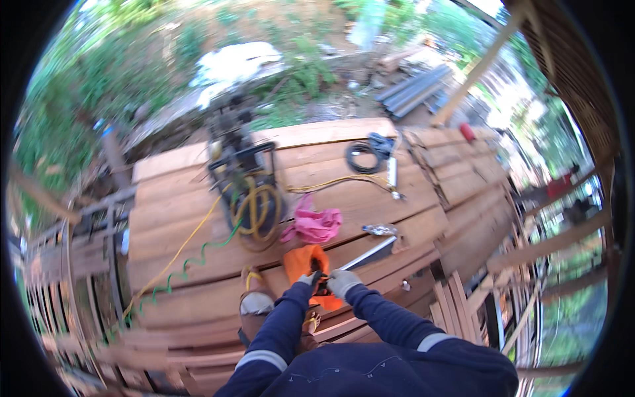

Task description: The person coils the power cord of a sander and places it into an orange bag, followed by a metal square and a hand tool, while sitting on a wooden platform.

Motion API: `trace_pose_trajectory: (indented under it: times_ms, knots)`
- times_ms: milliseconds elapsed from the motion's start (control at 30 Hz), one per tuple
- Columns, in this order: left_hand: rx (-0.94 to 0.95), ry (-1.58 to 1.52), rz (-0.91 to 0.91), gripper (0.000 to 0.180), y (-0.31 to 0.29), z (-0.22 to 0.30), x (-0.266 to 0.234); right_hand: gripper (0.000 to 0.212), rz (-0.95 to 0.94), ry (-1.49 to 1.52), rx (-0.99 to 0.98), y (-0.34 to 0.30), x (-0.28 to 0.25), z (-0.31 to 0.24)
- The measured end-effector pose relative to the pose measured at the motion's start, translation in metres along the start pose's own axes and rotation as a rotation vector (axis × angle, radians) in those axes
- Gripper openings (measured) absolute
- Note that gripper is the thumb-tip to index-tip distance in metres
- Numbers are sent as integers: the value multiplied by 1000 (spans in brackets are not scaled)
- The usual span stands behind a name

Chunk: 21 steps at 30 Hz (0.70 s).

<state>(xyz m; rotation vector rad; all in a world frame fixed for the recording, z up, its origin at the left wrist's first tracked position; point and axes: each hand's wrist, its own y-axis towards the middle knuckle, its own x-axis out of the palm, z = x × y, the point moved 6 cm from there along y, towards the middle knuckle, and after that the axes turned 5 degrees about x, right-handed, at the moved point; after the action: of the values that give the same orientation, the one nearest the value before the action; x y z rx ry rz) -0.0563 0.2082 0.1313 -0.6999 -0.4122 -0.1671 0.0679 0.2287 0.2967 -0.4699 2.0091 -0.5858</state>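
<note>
Both my hands are gloved in light grey and meet low in the middle of the view, over an orange cloth-like item [304, 262]. My left hand [309, 278] is closed at its near edge, on or beside a small dark piece [321, 283]. Just to the right, my right hand [342, 282] has its fingers curled in against the orange item. Blur hides exactly what each hand grips. A straight silver bar [369, 253] lies on the planks beyond my right hand. Farther off are a crumpled pink cloth [317, 225] and a clear plastic bottle [379, 229].
Reddish wooden planks [390, 198] are stacked beneath all this. At the back left stands a dark machine [241, 159] with a coiled yellow hose [261, 208]. A green spiral hose [192, 268] trails left. A black coil [363, 158] lies farther back. Timber posts [479, 66] stand around.
</note>
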Motion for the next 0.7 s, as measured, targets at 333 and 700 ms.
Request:
trace_pose_trajectory:
  times_ms: [333,700]
  knots:
    - [313,830,-18,23,-20,22,4,36,-16,381,213,-7,49,56]
    - [525,1255,387,53,-42,45,-1,39,-188,-34,-221,66,62,13]
